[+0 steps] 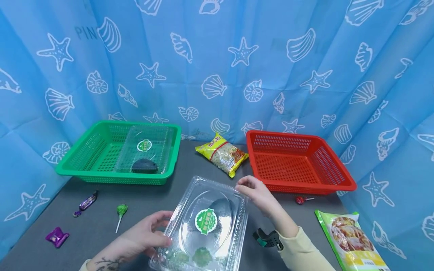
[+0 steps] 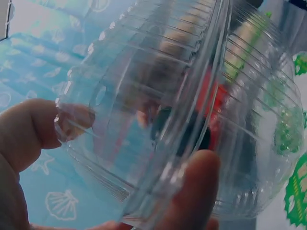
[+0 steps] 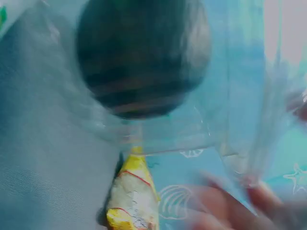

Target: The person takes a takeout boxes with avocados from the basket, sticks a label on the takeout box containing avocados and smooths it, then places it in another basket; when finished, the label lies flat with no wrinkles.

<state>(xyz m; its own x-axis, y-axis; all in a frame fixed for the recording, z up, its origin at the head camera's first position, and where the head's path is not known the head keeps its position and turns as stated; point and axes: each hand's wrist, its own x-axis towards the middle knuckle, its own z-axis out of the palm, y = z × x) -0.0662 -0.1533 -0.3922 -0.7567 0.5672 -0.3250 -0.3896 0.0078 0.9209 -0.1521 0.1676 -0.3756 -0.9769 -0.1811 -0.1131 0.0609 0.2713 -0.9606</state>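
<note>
A clear plastic clamshell box (image 1: 190, 199) with a round green-and-white sticker (image 1: 205, 221) stands tilted before me. Its left side is held by my left hand (image 1: 145, 235), thumb on the front face and fingers round behind. At its upper right corner, my right hand (image 1: 259, 195) pinches the edge with curled fingers, blurred in the right wrist view. Inside lies a dark rounded object (image 3: 144, 52), its kind unclear. Green bumpy shapes (image 1: 202, 256) show near the box's lower end. Seen from the left wrist, the ribbed lid and base edges (image 2: 192, 110) run close together beside the thumb.
Back left, a green basket (image 1: 118, 178) contains a similar clear box (image 1: 135, 143). A yellow food bag (image 1: 223, 154) lies between it and a red basket (image 1: 301, 188). Lollipops (image 1: 121, 209) and purple-wrapped candies (image 1: 57, 237) lie about; a green-edged bag (image 1: 352, 237) is at right.
</note>
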